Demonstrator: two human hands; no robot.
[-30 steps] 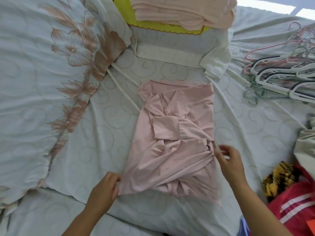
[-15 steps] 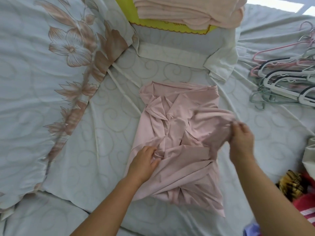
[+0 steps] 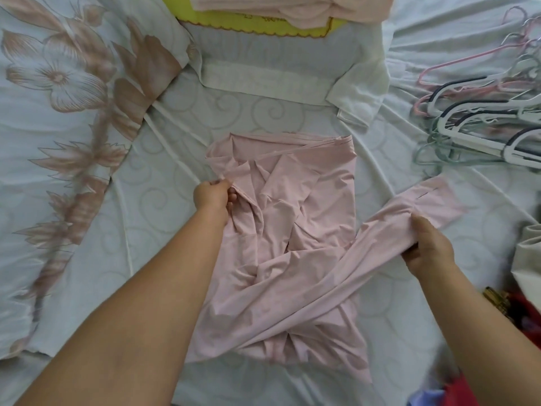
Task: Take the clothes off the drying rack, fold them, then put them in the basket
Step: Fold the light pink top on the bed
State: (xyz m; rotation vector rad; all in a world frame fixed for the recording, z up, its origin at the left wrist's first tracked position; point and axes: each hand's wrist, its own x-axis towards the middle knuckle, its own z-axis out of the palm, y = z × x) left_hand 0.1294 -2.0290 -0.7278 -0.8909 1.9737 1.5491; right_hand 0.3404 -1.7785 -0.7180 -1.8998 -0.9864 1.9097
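Left fingers point(image 3: 217, 184) pinching garment point(image 3: 292, 227), right fingers point(image 3: 421, 227) gripping sleeve point(image 3: 433, 199)

Hangers point(image 3: 483, 112), folded pink stack point(image 3: 292, 10): partly off-frame.

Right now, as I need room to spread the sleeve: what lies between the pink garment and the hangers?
In the head view, only bare swirl-patterned bedsheet lies between the pink garment and the hangers.

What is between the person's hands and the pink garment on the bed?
Nothing visible. Both hands are on the pink garment: the left hand pinches its left edge, and the right hand grips a long strip of it stretched out to the right.
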